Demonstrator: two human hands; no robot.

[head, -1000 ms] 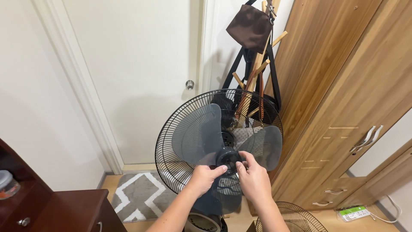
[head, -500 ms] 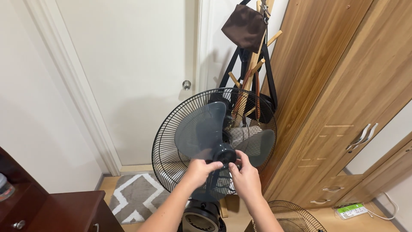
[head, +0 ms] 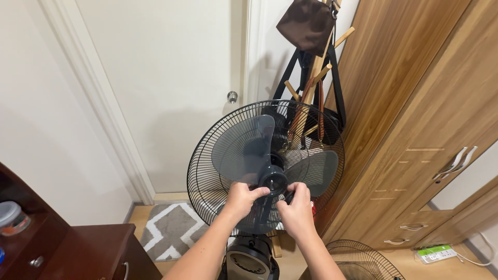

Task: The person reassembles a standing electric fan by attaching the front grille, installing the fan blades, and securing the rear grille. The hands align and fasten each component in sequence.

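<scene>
Left hand (head: 241, 199), right hand (head: 296, 211) — fingers curled

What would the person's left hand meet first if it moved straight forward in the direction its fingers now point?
The left hand points up and right, toward the dark round plastic hub of the translucent grey fan blades. It would most likely press into that hub first; its fingertips seem to touch it already, though depth is unclear.

I'm looking at a home bedroom or hallway, plain white door with round metal knob (head: 232, 96), tall wood-grain wardrobe (head: 415, 103), grey-and-white patterned floor mat (head: 168, 231), wooden coat rack with brown bag (head: 307, 23)
</scene>
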